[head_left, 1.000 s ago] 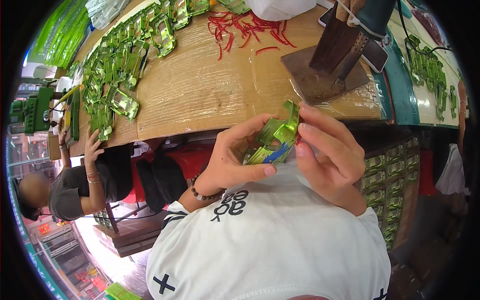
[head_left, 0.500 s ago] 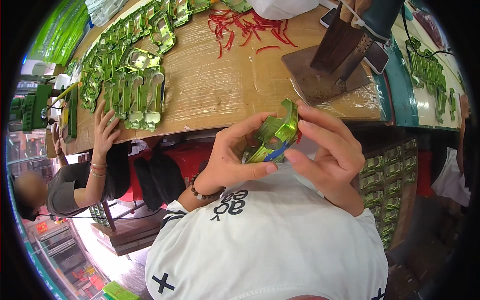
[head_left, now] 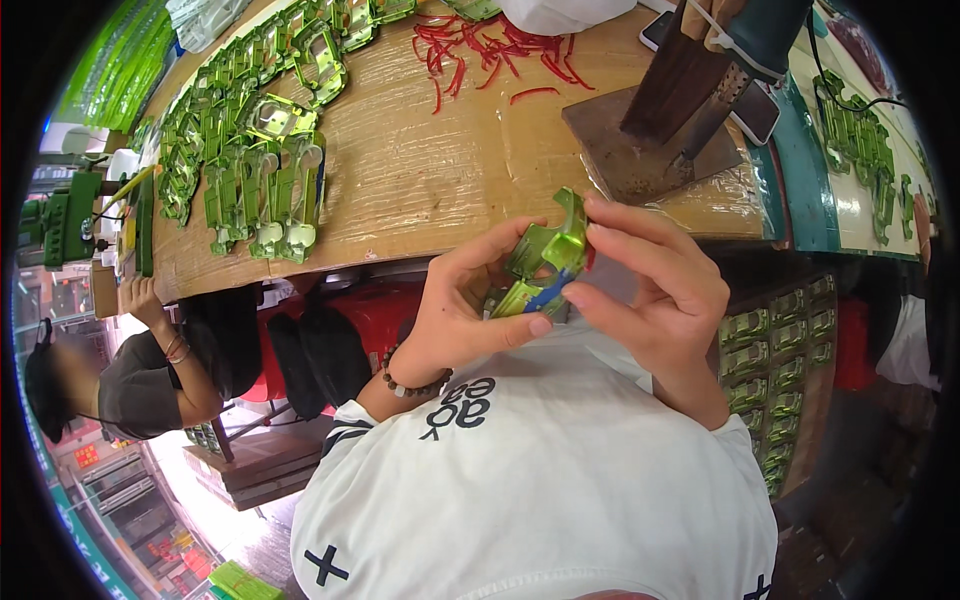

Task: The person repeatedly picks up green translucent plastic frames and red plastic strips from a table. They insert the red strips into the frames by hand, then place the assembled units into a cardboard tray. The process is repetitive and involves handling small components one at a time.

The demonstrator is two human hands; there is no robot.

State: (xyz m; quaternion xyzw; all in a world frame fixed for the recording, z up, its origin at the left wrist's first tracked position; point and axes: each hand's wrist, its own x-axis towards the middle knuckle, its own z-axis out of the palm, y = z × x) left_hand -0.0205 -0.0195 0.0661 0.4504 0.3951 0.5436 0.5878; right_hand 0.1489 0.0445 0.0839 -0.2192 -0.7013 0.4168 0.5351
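In front of my chest is a shiny green plastic toy car body (head_left: 555, 250) with a blue patch along its lower side. My left hand (head_left: 455, 300) wraps round its near left part, thumb stretched along the edge. At its right side, my right hand (head_left: 655, 295) has index finger and thumb against the shell, gripping its edge. Between those fingertips a small red strip (head_left: 590, 259) shows against the car body; the rest of it is hidden.
Loose red strips (head_left: 495, 50) lie on the film-covered table (head_left: 420, 160). Many green car bodies (head_left: 265, 190) cluster at the left. A brown metal stand (head_left: 650, 150) rises at the right. A tray of car bodies (head_left: 775, 370) stands below right. A co-worker (head_left: 150, 375) sits at left.
The car body has shifted slightly up and left in my hands, and my right fingers remain at its edge. The co-worker's hand has dropped away from the car bodies toward the table edge.
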